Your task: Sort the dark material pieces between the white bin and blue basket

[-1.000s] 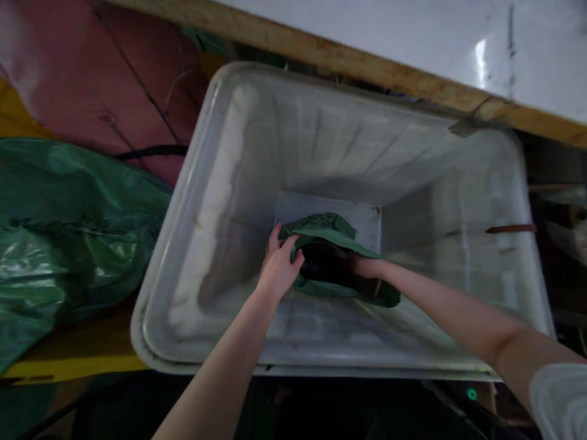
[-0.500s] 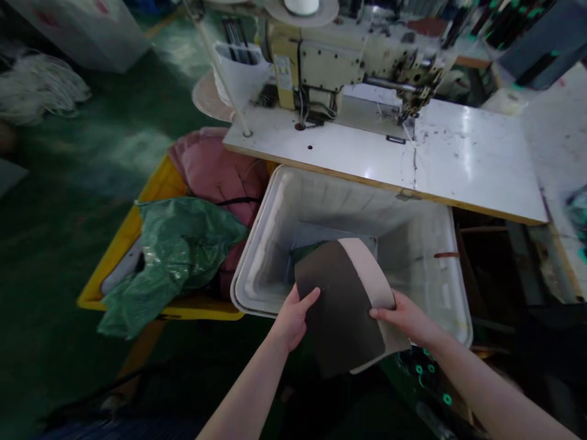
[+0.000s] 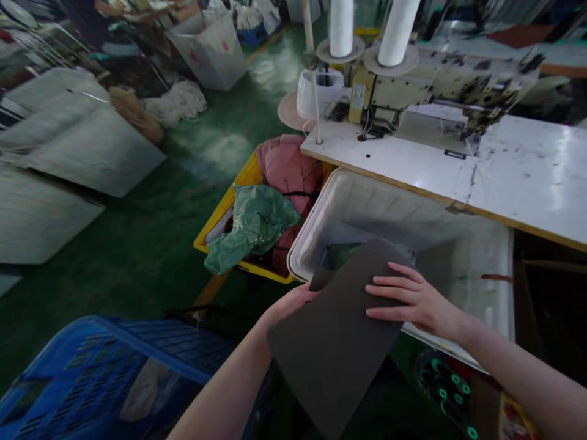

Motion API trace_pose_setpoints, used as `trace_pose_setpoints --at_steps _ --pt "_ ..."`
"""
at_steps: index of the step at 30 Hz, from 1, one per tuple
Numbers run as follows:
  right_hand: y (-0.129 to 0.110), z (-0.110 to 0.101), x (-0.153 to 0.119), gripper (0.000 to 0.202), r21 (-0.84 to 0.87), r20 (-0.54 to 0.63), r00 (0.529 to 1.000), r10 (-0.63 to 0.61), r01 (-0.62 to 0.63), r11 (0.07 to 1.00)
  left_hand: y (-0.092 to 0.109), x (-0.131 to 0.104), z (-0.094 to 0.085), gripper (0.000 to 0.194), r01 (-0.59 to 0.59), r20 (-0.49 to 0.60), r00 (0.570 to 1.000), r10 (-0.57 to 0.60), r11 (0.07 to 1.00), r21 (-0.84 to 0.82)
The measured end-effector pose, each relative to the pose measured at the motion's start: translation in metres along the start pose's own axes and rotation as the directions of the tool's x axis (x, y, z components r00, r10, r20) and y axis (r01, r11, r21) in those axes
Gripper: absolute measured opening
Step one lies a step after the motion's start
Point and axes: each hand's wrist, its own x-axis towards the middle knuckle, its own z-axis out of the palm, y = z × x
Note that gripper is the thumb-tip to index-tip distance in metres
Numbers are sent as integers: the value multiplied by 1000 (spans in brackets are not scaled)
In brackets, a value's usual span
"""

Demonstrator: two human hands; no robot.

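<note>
A dark grey flexible sheet [image 3: 339, 330] spans the space between my hands, tilted above the front edge of a white plastic bin [image 3: 316, 238]. My left hand [image 3: 293, 302] grips the sheet at its left side, with most of the fingers hidden by it. Spread fingers of my right hand [image 3: 408, 299] lie flat on the sheet's upper face; its thumb is not visible. Beside the left fingers, a small dark flap [image 3: 321, 279] shows. Inside the bin lies something green [image 3: 342, 253], partly covered by the sheet.
A sewing machine [image 3: 403, 91] stands on a white table [image 3: 413, 159] behind the bin. Left of the bin, a yellow crate [image 3: 247, 168] holds pink fabric [image 3: 288, 165] and a green plastic bag [image 3: 259, 217]. A blue basket [image 3: 105, 348] stands at lower left.
The view has swung left, bringing in the blue basket. The sheet's pale band no longer shows. My right hand has gone from pinching the sheet's edge to lying flat on it.
</note>
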Motion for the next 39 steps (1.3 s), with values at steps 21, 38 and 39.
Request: trace_pose_setpoints --at_steps 21,38,39 --pt "-27 -8 85 26 117 1 1000 25 -25 993 -27 -87 -25 49 1 -83 997 -9 996 -94" --pt "-32 38 110 42 851 456 836 305 -510 126 -30 -88 -26 57 -123 0 992 125 984 -132" --pt "-25 47 92 51 857 470 781 411 -515 -1 -32 -88 -28 55 -147 -71 988 138 977 -153"
